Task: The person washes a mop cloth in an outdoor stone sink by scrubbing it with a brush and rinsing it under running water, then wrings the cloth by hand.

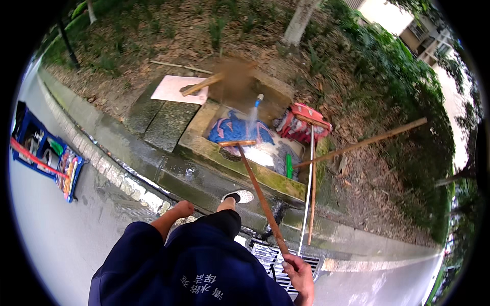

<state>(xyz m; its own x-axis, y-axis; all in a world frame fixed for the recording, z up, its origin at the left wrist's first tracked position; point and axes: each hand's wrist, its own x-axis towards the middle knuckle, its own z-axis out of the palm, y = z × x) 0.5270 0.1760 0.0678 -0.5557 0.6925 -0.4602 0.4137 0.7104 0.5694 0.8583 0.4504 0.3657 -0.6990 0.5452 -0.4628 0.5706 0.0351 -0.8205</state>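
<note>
My right hand (296, 273) grips the end of a long wooden handle (262, 195), whose mop head appears to be in a stone basin (245, 166). My left hand (184, 209) hangs at my left side with its fingers curled; whether it holds anything is unclear. Water falls from a blue-tipped spout (259, 100) onto blue and pink wet cloth or mop strands (245, 130). Grey strands lie beside a green mop head (289, 166) with a wooden handle. Red and grey mop heads (302, 128) rest on the basin's right corner, near a metal pole (310, 183).
A pink board (180, 90) lies on wet stone slabs (168, 122) left of the basin. A metal drain grate (268, 256) is by the kerb below me. On the road at left stands a blue cart (42, 149) with supplies. Leaf-covered ground and a tree trunk (300, 23) lie behind.
</note>
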